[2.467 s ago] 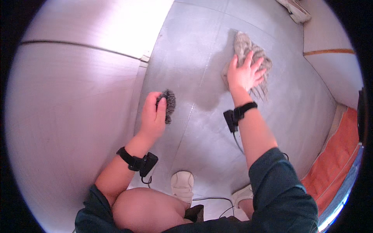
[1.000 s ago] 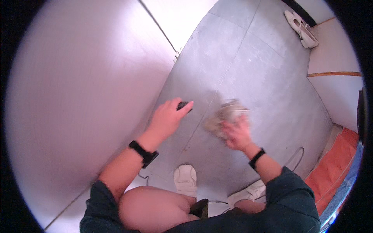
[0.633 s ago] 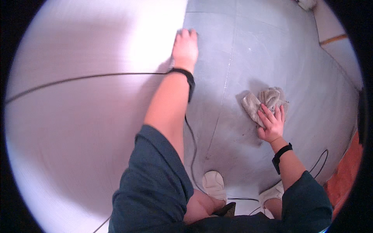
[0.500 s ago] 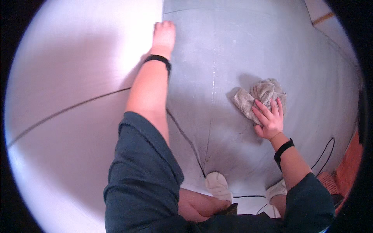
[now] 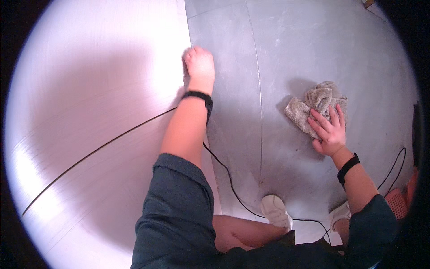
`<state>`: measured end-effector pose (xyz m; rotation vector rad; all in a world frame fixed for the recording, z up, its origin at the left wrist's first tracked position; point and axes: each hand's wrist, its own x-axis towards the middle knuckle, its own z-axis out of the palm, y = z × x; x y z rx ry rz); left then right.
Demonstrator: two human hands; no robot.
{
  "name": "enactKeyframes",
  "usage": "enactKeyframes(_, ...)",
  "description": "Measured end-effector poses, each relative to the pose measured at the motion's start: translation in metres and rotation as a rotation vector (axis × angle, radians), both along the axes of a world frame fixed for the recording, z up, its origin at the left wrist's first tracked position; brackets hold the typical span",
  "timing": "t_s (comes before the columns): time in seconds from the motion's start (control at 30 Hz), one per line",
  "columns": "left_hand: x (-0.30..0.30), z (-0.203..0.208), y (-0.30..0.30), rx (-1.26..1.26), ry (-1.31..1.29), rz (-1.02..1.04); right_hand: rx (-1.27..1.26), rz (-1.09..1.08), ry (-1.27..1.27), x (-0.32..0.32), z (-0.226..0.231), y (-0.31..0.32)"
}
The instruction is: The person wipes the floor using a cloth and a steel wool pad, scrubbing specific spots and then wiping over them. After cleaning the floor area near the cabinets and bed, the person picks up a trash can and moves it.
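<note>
Your right hand (image 5: 330, 134) lies palm down on the near part of a grey-beige cloth (image 5: 320, 96), its fingers fairly straight and spread rather than wrapped around it. The cloth sits bunched and folded on the grey floor (image 5: 295, 49), to the right of the long seam (image 5: 259, 85), with one flap sticking out to the left.

Your left hand (image 5: 201, 65) is stretched farther forward, at the edge where the pale panel (image 5: 89, 89) meets the floor. Its fingers bend away from view, so you cannot tell how tightly they close or whether they hold anything.

Each wrist wears a black strap (image 5: 348, 168). A black cable (image 5: 231, 181) curves from near your left forearm down to your pale shoe (image 5: 275, 210).
</note>
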<state>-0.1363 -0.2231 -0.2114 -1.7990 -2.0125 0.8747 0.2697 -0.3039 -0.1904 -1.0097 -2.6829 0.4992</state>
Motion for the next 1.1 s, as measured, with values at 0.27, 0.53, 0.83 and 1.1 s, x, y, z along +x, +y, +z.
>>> enactKeyframes(0.27,0.011,-0.017,-0.068,0.216,-0.294,0.034,-0.04,0.0,-0.05,0.006,-0.004,-0.003)
enactKeyframes(0.53,0.004,-0.005,-0.022,0.329,-0.187,0.175,-0.032,0.012,0.006,-0.007,-0.002,0.003)
enactKeyframes(0.83,-0.006,-0.016,-0.011,0.208,-0.129,0.009,-0.01,0.008,0.001,0.002,-0.001,0.004)
enactKeyframes(1.1,-0.008,0.004,0.085,0.012,-0.043,0.032,-0.053,0.011,-0.034,0.005,-0.006,0.002)
